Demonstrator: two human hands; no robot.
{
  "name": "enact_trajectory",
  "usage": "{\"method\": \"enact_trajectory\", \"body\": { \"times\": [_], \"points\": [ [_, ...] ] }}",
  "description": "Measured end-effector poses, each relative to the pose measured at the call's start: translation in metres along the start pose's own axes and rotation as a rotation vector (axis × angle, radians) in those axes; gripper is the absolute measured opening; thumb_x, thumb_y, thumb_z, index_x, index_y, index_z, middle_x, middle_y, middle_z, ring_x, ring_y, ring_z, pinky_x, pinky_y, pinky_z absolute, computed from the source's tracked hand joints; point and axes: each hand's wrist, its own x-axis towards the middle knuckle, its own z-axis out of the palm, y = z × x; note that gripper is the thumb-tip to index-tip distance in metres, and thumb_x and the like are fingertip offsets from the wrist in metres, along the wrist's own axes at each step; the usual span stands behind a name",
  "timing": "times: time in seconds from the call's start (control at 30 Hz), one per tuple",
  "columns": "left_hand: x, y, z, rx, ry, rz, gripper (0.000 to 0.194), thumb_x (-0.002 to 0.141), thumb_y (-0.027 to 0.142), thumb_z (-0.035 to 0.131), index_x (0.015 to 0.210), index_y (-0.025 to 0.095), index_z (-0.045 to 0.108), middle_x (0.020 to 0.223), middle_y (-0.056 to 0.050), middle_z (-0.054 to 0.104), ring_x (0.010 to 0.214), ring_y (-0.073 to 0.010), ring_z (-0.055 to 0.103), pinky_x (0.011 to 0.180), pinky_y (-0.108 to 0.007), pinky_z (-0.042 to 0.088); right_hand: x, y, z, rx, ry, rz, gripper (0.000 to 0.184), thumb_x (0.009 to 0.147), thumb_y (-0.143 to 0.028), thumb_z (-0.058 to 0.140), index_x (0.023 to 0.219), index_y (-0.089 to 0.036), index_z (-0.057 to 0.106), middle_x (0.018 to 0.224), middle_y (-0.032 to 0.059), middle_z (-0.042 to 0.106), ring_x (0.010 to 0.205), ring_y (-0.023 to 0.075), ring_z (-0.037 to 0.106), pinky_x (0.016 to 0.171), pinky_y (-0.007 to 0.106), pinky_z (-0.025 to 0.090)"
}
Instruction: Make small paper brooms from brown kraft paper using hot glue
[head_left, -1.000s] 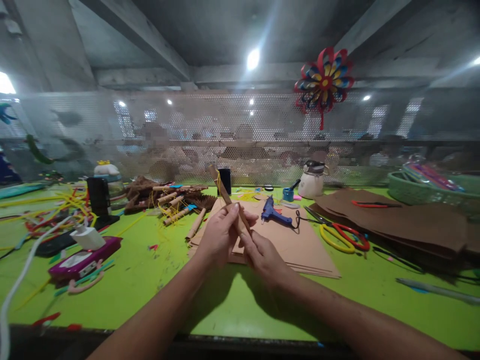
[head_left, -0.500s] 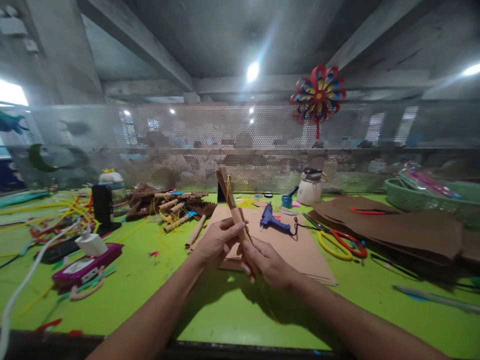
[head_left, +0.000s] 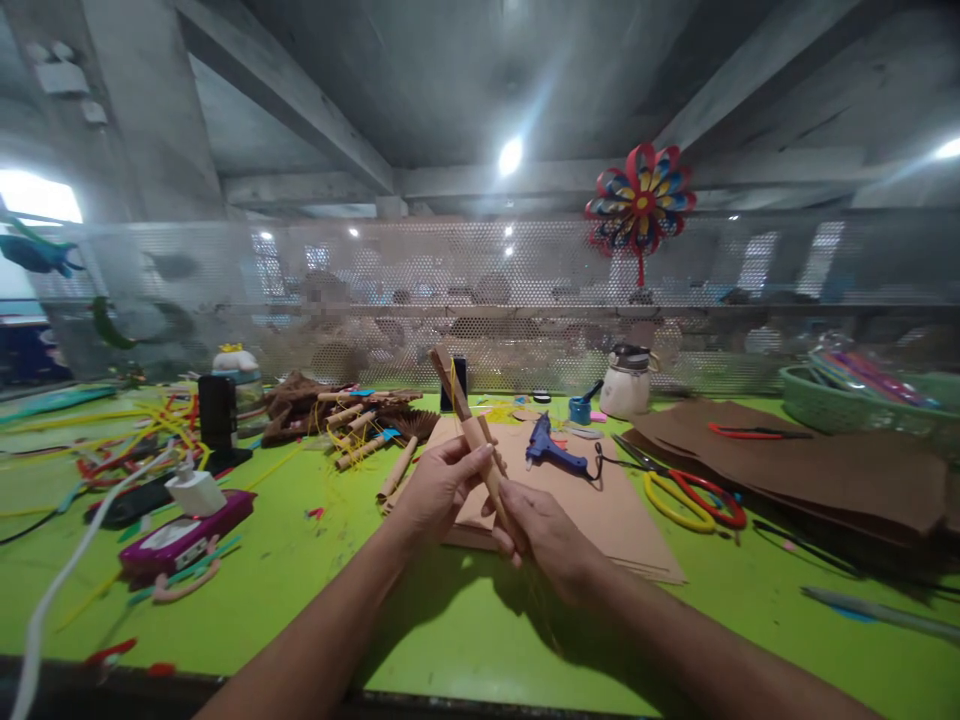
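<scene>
A rolled brown paper stick point(head_left: 466, 415) with a thin yellow strand along it points up and away from me over the green table point(head_left: 300, 590). My left hand point(head_left: 439, 485) pinches the stick near its middle with thumb and fingers closed. My right hand point(head_left: 544, 535) is wrapped round its lower end. Both hands hover just above the near edge of a stack of tan card sheets point(head_left: 600, 500).
A blue glue gun point(head_left: 551, 450) lies on the card. Red and yellow scissors point(head_left: 690, 495) lie to the right beside brown sheets point(head_left: 810, 455) and a green basket point(head_left: 840, 395). More paper rolls point(head_left: 360, 430) lie left of centre. A purple device with charger point(head_left: 187, 520) and loose strips lie at left.
The stick has slid lower in my hands, and my left thumb and fingers have shifted along it. The view has tilted slightly upward.
</scene>
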Motion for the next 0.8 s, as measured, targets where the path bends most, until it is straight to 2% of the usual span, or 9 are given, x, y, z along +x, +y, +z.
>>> {"method": "enact_trajectory", "body": {
  "times": [0.1, 0.27, 0.37, 0.43, 0.53, 0.63, 0.7, 0.8],
  "points": [
    [0.000, 0.001, 0.003, 0.007, 0.027, 0.040, 0.021, 0.067, 0.021, 0.073, 0.083, 0.011, 0.064, 0.072, -0.005, 0.063, 0.063, -0.0136, 0.057, 0.053, -0.023, 0.046, 0.002, 0.002, 0.000, -0.059, 0.068, -0.006, 0.040, 0.085, -0.056, 0.041, 0.082, -0.017, 0.049, 0.052, -0.0056, 0.040, 0.044, 0.0075, 0.033, 0.044, 0.020, 0.026],
    [-0.001, -0.003, 0.008, 0.100, 0.054, 0.081, 0.020, 0.071, 0.023, 0.070, 0.086, 0.012, 0.064, 0.078, -0.005, 0.067, 0.076, -0.0159, 0.061, 0.077, -0.030, 0.048, 0.004, 0.009, 0.000, -0.405, 0.252, -0.222, 0.034, 0.087, -0.045, 0.043, 0.100, -0.016, 0.053, 0.076, 0.0026, 0.052, 0.065, 0.0140, 0.044, 0.059, 0.026, 0.034],
    [0.000, -0.006, 0.010, 0.099, 0.090, 0.104, 0.022, 0.073, 0.024, 0.068, 0.090, 0.013, 0.061, 0.078, -0.006, 0.068, 0.077, -0.0166, 0.062, 0.074, -0.029, 0.048, 0.003, 0.006, 0.002, -0.408, 0.285, -0.203, 0.033, 0.088, -0.045, 0.039, 0.097, -0.017, 0.054, 0.074, 0.0028, 0.051, 0.066, 0.0152, 0.045, 0.060, 0.027, 0.034],
    [0.000, -0.006, 0.010, 0.053, 0.089, 0.089, 0.022, 0.074, 0.026, 0.067, 0.088, 0.012, 0.058, 0.075, -0.006, 0.068, 0.071, -0.0166, 0.063, 0.064, -0.026, 0.047, 0.003, 0.002, 0.002, -0.230, 0.246, -0.080, 0.037, 0.088, -0.048, 0.035, 0.090, -0.016, 0.054, 0.067, 0.0010, 0.048, 0.059, 0.0133, 0.042, 0.055, 0.026, 0.034],
    [0.001, -0.004, 0.007, -0.015, 0.053, 0.019, 0.020, 0.074, 0.027, 0.067, 0.081, 0.013, 0.055, 0.073, -0.007, 0.068, 0.064, -0.0161, 0.062, 0.052, -0.023, 0.043, 0.002, -0.003, 0.000, 0.057, 0.068, 0.095, 0.040, 0.087, -0.052, 0.035, 0.089, -0.015, 0.051, 0.061, -0.0004, 0.049, 0.049, 0.0103, 0.041, 0.050, 0.024, 0.034],
    [0.001, -0.002, 0.003, -0.055, 0.012, -0.070, 0.020, 0.074, 0.028, 0.067, 0.080, 0.013, 0.056, 0.076, -0.008, 0.068, 0.069, -0.0177, 0.063, 0.049, -0.021, 0.042, 0.000, -0.002, -0.001, 0.110, -0.102, 0.126, 0.041, 0.086, -0.055, 0.036, 0.093, -0.017, 0.048, 0.056, -0.0022, 0.049, 0.041, 0.0088, 0.037, 0.044, 0.022, 0.031],
    [0.001, -0.003, 0.004, -0.072, -0.014, -0.078, 0.019, 0.075, 0.028, 0.066, 0.080, 0.012, 0.056, 0.076, -0.009, 0.068, 0.076, -0.0195, 0.064, 0.056, -0.023, 0.046, 0.000, 0.001, 0.000, -0.040, -0.040, 0.061, 0.041, 0.087, -0.055, 0.034, 0.093, -0.017, 0.049, 0.052, -0.0039, 0.044, 0.040, 0.0091, 0.033, 0.042, 0.021, 0.028],
    [0.001, -0.006, 0.009, -0.075, 0.004, 0.006, 0.019, 0.074, 0.026, 0.067, 0.079, 0.012, 0.054, 0.075, -0.008, 0.068, 0.077, -0.0195, 0.064, 0.068, -0.029, 0.048, 0.000, 0.008, 0.000, -0.454, 0.211, -0.152, 0.033, 0.089, -0.046, 0.036, 0.096, -0.018, 0.052, 0.057, -0.0007, 0.046, 0.048, 0.0123, 0.038, 0.047, 0.024, 0.027]
  ]
}}
